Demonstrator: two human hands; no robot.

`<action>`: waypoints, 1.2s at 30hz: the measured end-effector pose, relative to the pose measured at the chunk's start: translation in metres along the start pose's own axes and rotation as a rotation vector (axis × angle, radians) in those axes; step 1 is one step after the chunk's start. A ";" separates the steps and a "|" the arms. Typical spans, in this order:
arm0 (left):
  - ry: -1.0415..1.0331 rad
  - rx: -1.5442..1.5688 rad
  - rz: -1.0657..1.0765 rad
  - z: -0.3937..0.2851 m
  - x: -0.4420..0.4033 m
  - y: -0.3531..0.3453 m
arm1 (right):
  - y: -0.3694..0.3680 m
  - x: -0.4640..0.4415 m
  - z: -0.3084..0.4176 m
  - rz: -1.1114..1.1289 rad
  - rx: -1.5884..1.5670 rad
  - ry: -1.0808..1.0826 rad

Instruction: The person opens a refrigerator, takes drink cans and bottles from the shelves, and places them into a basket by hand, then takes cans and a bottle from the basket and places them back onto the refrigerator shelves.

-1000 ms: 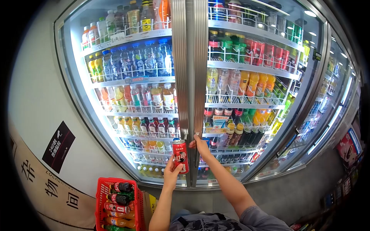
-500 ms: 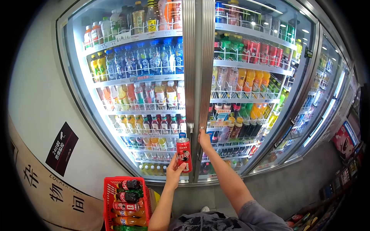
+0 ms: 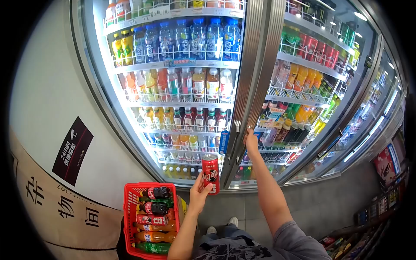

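A red soda can [image 3: 210,172] stands upright in my left hand [image 3: 201,190], its fingers and thumb wrapped round the lower part. My right hand [image 3: 251,141] is raised at the metal edge of the right cooler door [image 3: 265,82], fingers curled at the handle area. Both doors look shut or nearly so. Behind the glass of the left cooler door [image 3: 249,47] are shelves of bottles. A red basket [image 3: 128,216] at the lower left holds several bottles and a red can [image 3: 151,219].
More glass cooler doors [image 3: 368,117] run off to the right. A rack of packaged goods [image 3: 381,206] stands at the lower right. A dark sign [image 3: 73,151] is on the wall at the left. My feet [image 3: 233,221] are on the grey floor.
The view has shifted, so the doors and basket sit differently in it. My right hand remains at the right door's edge, and the can is still in my left hand.
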State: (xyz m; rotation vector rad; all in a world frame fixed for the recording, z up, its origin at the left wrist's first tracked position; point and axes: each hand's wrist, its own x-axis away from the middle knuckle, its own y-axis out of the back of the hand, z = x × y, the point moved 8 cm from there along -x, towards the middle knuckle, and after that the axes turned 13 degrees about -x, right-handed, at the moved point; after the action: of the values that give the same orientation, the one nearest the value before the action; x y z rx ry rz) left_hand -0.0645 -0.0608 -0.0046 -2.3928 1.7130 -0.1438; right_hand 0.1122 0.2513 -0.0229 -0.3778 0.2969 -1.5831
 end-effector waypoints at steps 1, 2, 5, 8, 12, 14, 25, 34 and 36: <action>0.003 0.010 -0.003 0.001 -0.002 0.003 | -0.002 0.002 0.004 -0.001 -0.002 0.003; 0.018 0.006 0.016 0.005 -0.005 0.005 | -0.002 0.006 0.005 0.002 -0.002 -0.039; 0.056 -0.001 0.032 0.007 -0.013 0.004 | 0.007 0.022 0.003 -0.004 -0.013 -0.060; 0.053 0.067 0.073 0.016 -0.024 -0.003 | 0.021 0.055 0.009 -0.091 -0.004 -0.007; 0.041 0.082 0.140 0.012 -0.031 -0.026 | 0.040 0.095 0.024 -0.099 0.027 0.058; 0.044 0.092 0.175 0.011 -0.029 -0.040 | 0.051 0.112 0.029 -0.116 -0.004 0.055; -0.032 0.107 0.192 -0.007 0.018 -0.100 | 0.098 0.184 0.041 0.025 0.111 0.031; -0.070 0.142 0.237 -0.007 0.082 -0.146 | 0.168 0.262 0.065 -0.021 0.071 0.039; -0.082 0.120 0.269 -0.004 0.104 -0.161 | 0.195 0.292 0.078 -0.068 0.056 0.053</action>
State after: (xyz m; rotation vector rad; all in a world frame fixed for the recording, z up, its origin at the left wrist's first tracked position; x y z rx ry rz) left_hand 0.1180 -0.1093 0.0304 -2.0329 1.9084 -0.1039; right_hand 0.3145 -0.0460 -0.0156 -0.3058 0.2824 -1.6666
